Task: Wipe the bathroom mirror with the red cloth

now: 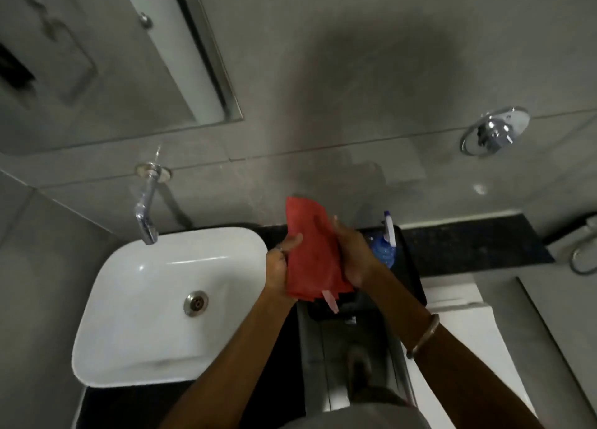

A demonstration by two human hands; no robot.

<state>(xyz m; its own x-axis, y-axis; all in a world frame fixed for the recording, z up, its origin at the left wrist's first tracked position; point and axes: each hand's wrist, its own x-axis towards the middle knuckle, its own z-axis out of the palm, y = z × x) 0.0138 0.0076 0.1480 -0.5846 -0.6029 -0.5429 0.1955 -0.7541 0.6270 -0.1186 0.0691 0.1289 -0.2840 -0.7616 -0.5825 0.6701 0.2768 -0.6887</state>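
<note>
- Red cloth (pixel 311 251): I log it as folded into a long strip, held upright between both hands above the dark countertop (pixel 468 244), just right of the basin. A pale tag hangs off its lower edge.
- Left hand (pixel 279 267): I see it closed on the cloth's left edge, thumb pressed on the front face. A ring shows on one finger.
- Right hand (pixel 353 254): clamped around the cloth's right side, fingers wrapped over the fabric. A thin bangle (pixel 423 335) sits further down that forearm.
- Mirror (pixel 97 50): top left on the grey tiled wall, well apart from the cloth; neither hand touches it. Its reflection is blurred.
- Basin (pixel 155 299): white, rounded-rectangular, resting on the counter, with a metal drain (pixel 195 303) in its floor.
- Tap (pixel 147 202): chrome, wall-mounted, spout hanging over the basin's back rim.
- Spray bottle (pixel 386 244): blue with a white nozzle, standing on the counter just behind my right hand, partly hidden by it.
- Chrome wall fitting (pixel 496 133): upper right, with a ring below it.
</note>
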